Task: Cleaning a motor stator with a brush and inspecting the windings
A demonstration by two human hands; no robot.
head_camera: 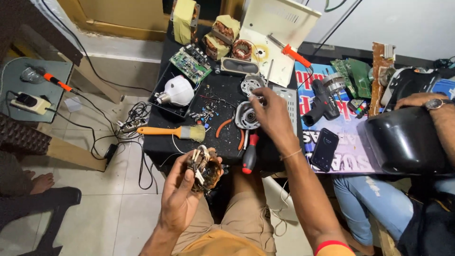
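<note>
My left hand point(182, 187) holds a motor stator with copper windings and white wire ends point(204, 167) above my lap, just in front of the black table's edge. My right hand point(268, 114) reaches over the table and rests its fingers on a round metal motor end cover point(246, 116). Another round metal motor part point(251, 83) lies just beyond it. A red and black screwdriver point(249, 154) lies by my right wrist, next to orange-handled pliers point(226, 128).
On the black table point(161, 147) lie an orange-handled brush point(173, 132), a white bulb point(177, 91) in a tray, a green circuit board point(190, 64), transformers point(220, 35) and a cordless drill point(322, 102). A phone point(324, 148) lies right. Another person's arm point(438, 116) rests on a black housing point(407, 140).
</note>
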